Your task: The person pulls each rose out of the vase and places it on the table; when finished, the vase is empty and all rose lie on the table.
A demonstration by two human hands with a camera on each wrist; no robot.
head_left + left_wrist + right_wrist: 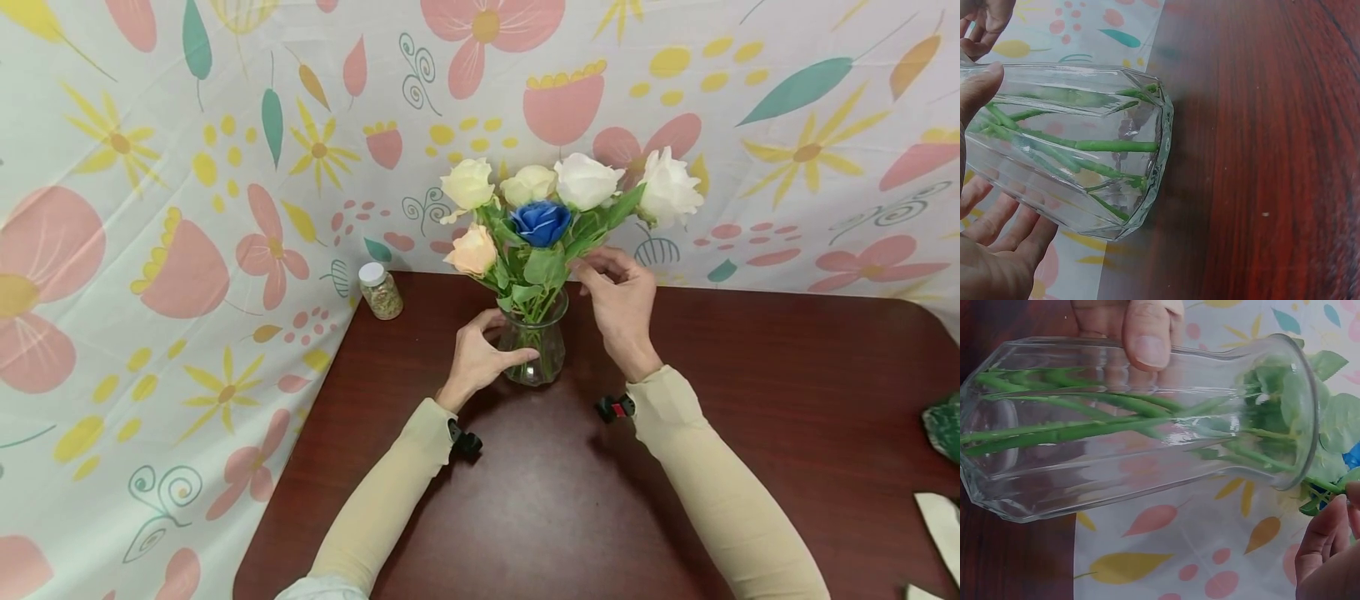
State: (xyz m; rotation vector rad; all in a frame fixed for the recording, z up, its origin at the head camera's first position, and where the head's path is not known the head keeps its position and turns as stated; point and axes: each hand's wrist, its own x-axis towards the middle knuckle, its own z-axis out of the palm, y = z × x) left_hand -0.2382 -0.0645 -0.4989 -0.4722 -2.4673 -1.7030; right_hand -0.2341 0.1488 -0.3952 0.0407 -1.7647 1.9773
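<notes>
A clear glass vase [550,357] stands on the table, with green stems inside it. My left hand [477,353] grips the vase from its left side, thumb across the front and fingers behind. In the left wrist view the stems [1104,146] reach the base of the glass. Above the rim spreads a bunch of flowers: a blue rose [542,223], a peach rose [473,250] and several white or cream ones. On the right, my right hand [624,307] pinches a stem [1329,485] just beyond the rim, below the outer white flower [669,187].
A small jar with a white lid [382,292] stands at the back left of the dark wooden table [525,508]. Flower-printed cloth [300,225] hangs behind and to the left. At the right edge are a dark green object [943,427] and a pale piece [939,525], both cut off.
</notes>
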